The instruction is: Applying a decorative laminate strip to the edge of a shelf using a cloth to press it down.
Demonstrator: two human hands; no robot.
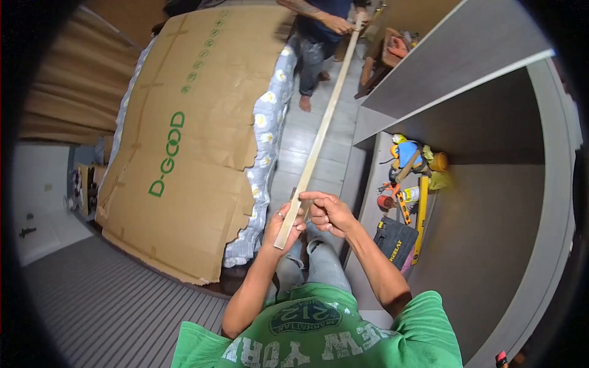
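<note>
A long, thin strip of pale wood (319, 140) runs from my hands away to the far end of the walkway. My left hand (284, 224) is wrapped round the strip close to its near end. Beside it, my right hand (332, 214) stretches its index finger to the strip's edge. The other fingers of that hand are curled in, and whether anything small lies inside them is hidden. At the far end, another person's hands (339, 24) hold the same strip.
Left of me, cardboard (202, 122) covers a bed with patterned bedding (265, 132). On the right, an open grey cabinet (485, 208) holds a black tool case (392, 242), a yellow spirit level (421, 214) and several other tools. A wooden stand (381, 58) with things on it stands beyond.
</note>
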